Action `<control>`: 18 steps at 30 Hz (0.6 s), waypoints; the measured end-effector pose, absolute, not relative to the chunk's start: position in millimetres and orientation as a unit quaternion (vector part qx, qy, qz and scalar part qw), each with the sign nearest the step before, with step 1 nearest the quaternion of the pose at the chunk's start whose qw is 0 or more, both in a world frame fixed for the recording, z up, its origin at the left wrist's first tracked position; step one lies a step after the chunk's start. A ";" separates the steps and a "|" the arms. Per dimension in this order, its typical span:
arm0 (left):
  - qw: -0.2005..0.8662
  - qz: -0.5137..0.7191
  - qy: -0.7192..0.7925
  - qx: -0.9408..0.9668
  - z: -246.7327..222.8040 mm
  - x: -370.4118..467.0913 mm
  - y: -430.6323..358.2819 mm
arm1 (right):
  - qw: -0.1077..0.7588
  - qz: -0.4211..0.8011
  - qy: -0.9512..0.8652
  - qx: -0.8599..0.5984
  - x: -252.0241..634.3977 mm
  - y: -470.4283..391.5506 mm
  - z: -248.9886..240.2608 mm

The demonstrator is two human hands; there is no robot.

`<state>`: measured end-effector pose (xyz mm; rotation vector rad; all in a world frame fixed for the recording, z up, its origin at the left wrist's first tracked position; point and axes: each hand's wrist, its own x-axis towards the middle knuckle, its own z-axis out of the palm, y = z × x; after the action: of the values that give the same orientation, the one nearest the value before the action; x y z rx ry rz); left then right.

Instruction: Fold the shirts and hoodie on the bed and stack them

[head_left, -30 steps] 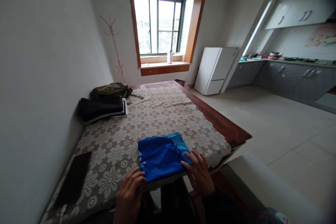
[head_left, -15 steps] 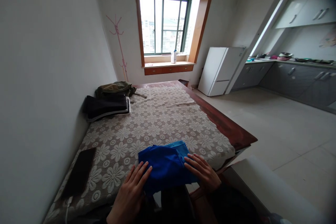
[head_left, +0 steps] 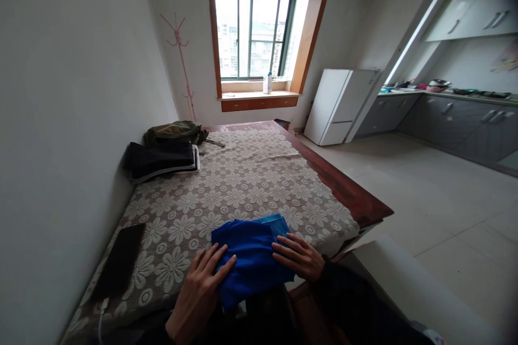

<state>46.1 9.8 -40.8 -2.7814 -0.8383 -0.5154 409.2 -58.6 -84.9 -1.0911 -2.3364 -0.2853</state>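
Note:
A folded blue cloth (head_left: pixel 251 256), perhaps a garment, lies at the near edge of the table, with a lighter blue part showing at its far right corner. Part of it hangs over the edge toward me. My left hand (head_left: pixel 202 283) rests on its left side, fingers stretched out. On the right side, my right hand (head_left: pixel 301 257) lies with its fingers flat across the fabric. Neither hand is closed around the cloth. A patterned lace tablecloth (head_left: pixel 182 223) with white flowers spreads underneath.
A dark phone or tablet (head_left: pixel 119 261) with a white cable (head_left: pixel 103 312) lies at the left. Folded black cloth (head_left: pixel 159 159) and an olive bag (head_left: pixel 174 132) sit by the wall. The table's reddish wooden edge (head_left: pixel 352 188) runs along the right. A white fridge (head_left: pixel 338 105) stands beyond.
My right hand has shifted left, farther onto the cloth, and its right side is drawn slightly inward. My left hand stays nearly in place. The view has tilted slightly.

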 end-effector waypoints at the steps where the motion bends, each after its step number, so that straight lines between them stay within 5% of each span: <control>1: 0.082 -0.177 -0.278 -0.941 -37.3 45.1 11.3 | 0.294 -0.096 -0.857 -0.413 405.8 -59.1 -82.0; 7: -0.202 -0.262 -0.246 -0.911 -14.9 34.5 8.7 | 0.432 0.157 -0.744 -0.485 384.2 -69.8 -27.4; 11: -0.476 -0.364 -0.404 -0.691 -4.4 47.7 4.3 | 0.486 0.428 -0.522 -0.555 374.2 -66.8 4.8; 14: -0.643 -0.355 -0.452 -0.505 -0.5 66.3 13.9 | 0.499 0.592 -0.353 -0.525 366.4 -52.0 -1.3; 18: -0.737 -0.350 -0.435 -0.382 -3.9 77.4 30.0 | 0.522 0.629 -0.274 -0.506 362.2 -32.7 -25.3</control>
<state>77.4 30.0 -3.9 -2.7072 -3.0836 -2.4864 362.2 -32.7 -25.3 -1.2115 -0.6570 1.5072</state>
